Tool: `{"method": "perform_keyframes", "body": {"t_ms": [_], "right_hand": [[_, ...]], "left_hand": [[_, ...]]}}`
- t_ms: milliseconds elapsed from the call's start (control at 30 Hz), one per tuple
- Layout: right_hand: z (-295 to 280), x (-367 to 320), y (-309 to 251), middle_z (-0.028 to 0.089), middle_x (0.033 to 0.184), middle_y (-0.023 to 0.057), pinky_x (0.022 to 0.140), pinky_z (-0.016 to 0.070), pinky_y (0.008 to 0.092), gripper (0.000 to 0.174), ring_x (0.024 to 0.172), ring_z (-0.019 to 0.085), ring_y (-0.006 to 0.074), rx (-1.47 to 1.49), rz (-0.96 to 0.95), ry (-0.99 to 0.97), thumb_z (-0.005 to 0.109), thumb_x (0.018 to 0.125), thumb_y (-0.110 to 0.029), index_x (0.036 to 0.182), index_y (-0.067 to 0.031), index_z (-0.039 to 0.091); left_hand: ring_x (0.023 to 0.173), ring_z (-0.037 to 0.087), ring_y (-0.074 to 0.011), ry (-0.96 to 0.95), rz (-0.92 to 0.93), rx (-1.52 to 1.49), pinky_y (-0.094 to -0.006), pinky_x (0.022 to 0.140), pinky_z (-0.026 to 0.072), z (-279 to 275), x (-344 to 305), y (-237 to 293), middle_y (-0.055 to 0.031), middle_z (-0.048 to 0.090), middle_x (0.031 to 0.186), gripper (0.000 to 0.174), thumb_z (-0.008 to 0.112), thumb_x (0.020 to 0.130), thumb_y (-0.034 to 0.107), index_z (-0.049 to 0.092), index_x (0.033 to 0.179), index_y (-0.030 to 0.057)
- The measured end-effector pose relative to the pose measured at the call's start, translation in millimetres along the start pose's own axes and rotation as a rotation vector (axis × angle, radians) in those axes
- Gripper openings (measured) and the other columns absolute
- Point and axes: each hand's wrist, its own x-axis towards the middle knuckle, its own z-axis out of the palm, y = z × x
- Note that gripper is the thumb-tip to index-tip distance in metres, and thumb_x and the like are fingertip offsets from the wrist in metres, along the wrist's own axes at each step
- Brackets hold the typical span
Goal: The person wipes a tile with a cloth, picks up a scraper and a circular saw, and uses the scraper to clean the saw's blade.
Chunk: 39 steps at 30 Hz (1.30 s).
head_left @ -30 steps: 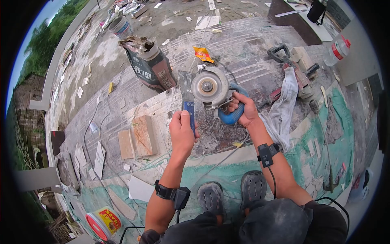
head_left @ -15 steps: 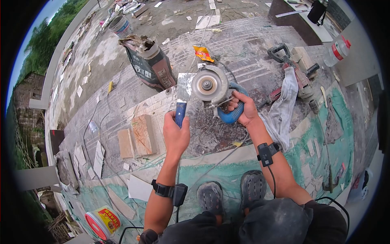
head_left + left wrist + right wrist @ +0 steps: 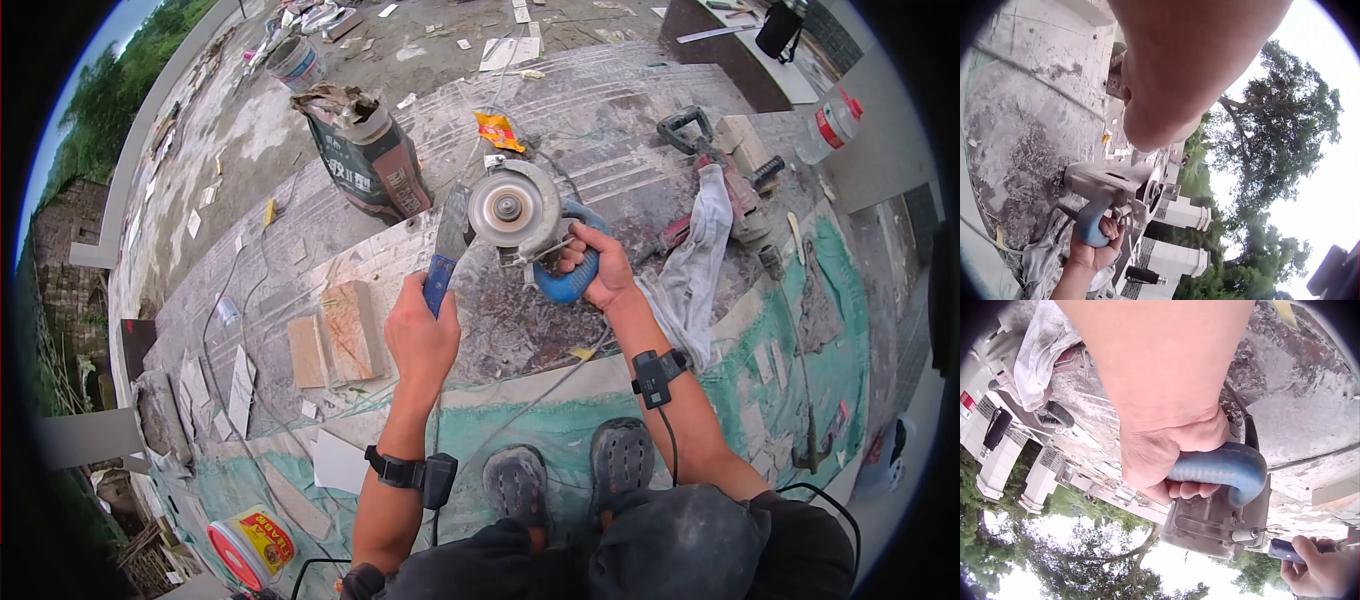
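Note:
My left hand [image 3: 422, 340] grips the blue handle of a wide-bladed scraper [image 3: 437, 284]. Its metal blade [image 3: 454, 222] points away from me and slants right, overlapping the left edge of the cutter's disc in the head view. In my right hand [image 3: 604, 268] is a handheld tile cutter, fingers wrapped round its blue loop handle [image 3: 568, 286]. The cutter's round disc [image 3: 508, 208] faces up toward the head camera. From the right wrist view, the cutter's flat metal base plate [image 3: 1204, 528] shows, with the left hand [image 3: 1319, 572] and scraper beyond it.
Tile blocks [image 3: 355, 330] lie left on the dusty board. Behind them stands a torn powder bag [image 3: 365, 160]. On the right are a red power tool [image 3: 735, 195], a white cloth [image 3: 702, 260] and a plastic bottle [image 3: 830, 128]. Cords cross the board; a bucket [image 3: 255, 548] sits front left.
The left hand has shifted left and slightly toward me. The scraper has rotated, its blade catching light half a second ago and now leaning right. The right hand and cutter stay nearly still.

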Motion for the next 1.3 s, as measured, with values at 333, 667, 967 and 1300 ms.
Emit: {"method": "perform_keyframes", "body": {"t_ms": [333,667,967,1300], "right_hand": [[-8,2,0,0.051,0.073,-0.0008,0.062,0.0492,0.0325,0.01,0.065,0.053,0.0118,0.02,0.005,-0.026,0.061,0.097,-0.016,0.092,-0.0081,0.058],[-3,1,1,0.048,0.07,-0.0028,0.059,0.0476,0.0299,0.009,0.063,0.052,0.0106,0.0,-0.011,0.011,0.059,0.099,-0.017,0.094,-0.0098,0.058],[-5,2,0,0.046,0.068,-0.0029,0.059,0.0482,0.0318,0.01,0.062,0.051,0.0113,0.031,0.013,-0.026,0.058,0.099,-0.017,0.094,-0.0085,0.057],[-2,2,1,0.047,0.069,-0.003,0.06,0.0478,0.0309,0.012,0.062,0.052,0.011,-0.006,-0.003,-0.003,0.058,0.099,-0.018,0.09,-0.0096,0.057]], "left_hand": [[0.102,0.053,-0.029,-0.029,0.402,0.682,-0.0437,0.083,0.0374,-65,55,-35,-0.0094,0.056,0.1,0.031,0.07,0.081,0.011,0.063,0.112,0.0084],[0.091,0.058,-0.0342,-0.123,0.401,0.588,-0.0455,0.077,0.0403,-83,102,-55,-0.0127,0.061,0.09,0.022,0.067,0.081,0.01,0.054,0.098,0.0063],[0.056,0.051,-0.0105,-0.485,-0.237,-0.666,-0.0265,0.051,0.0437,-64,34,-59,-0.0018,0.052,0.071,0.034,0.047,0.108,0.036,0.054,0.107,0.0025],[0.046,0.049,-0.0125,-0.426,-0.556,-1.058,-0.0265,0.042,0.0387,19,-9,23,-0.0035,0.053,0.062,0.047,0.037,0.108,0.046,0.054,0.099,0.0035]]}}
